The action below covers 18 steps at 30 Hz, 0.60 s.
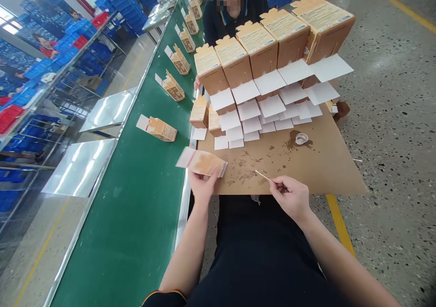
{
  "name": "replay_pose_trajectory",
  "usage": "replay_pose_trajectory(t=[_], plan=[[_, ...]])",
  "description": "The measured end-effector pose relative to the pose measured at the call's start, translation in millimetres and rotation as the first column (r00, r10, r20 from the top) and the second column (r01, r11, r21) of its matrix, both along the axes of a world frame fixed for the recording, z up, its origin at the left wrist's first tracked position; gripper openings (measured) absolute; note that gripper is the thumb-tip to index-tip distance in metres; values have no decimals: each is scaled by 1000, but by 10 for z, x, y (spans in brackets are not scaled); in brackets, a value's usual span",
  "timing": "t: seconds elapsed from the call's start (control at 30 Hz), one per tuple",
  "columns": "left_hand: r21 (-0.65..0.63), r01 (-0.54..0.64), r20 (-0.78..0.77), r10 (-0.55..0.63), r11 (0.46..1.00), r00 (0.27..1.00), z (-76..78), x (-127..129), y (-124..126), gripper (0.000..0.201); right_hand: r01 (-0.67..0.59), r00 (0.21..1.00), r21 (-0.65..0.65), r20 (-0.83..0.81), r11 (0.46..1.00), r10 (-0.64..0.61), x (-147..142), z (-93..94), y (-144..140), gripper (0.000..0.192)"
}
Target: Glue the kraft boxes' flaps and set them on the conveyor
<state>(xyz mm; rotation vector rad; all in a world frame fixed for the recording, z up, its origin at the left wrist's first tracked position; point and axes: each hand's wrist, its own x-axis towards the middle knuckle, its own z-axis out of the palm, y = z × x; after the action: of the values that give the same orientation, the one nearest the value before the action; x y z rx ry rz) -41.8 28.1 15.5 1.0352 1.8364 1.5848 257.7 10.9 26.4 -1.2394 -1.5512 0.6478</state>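
Gripping one carton (206,162) at eleven o'clock, my left hand (202,189) closes on its near side; my right hand (291,195) pinches one stick (261,175) pointing to ten. Five boxes (257,48) form the top row at twelve.

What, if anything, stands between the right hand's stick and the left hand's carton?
Nothing visible: the gap between the stick in the right hand and the carton in the left hand is open, with cardboard below.
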Motion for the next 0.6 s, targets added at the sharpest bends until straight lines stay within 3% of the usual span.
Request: replay_pose_trajectory(t=[0.13, 0.27, 0.37, 0.6], plan=[[96, -218, 20, 217, 971, 976, 219, -803, -76, 101, 71, 997, -20, 25, 997, -70, 142, -28, -36, 24], [76, -382, 13, 383, 921, 924, 380, -1450, -215, 95, 61, 998, -34, 36, 998, -59, 216, -108, 18, 30], [-5, -463, -13, 462, 887, 887, 326, -1606, -249, 88, 42, 999, -46, 34, 998, -40, 204, -126, 93, 30], [-47, -438, -92, 432, 898, 897, 91, -1565, -146, 89, 29, 1000, -28, -1, 999, -29, 231, 14, 145, 23]])
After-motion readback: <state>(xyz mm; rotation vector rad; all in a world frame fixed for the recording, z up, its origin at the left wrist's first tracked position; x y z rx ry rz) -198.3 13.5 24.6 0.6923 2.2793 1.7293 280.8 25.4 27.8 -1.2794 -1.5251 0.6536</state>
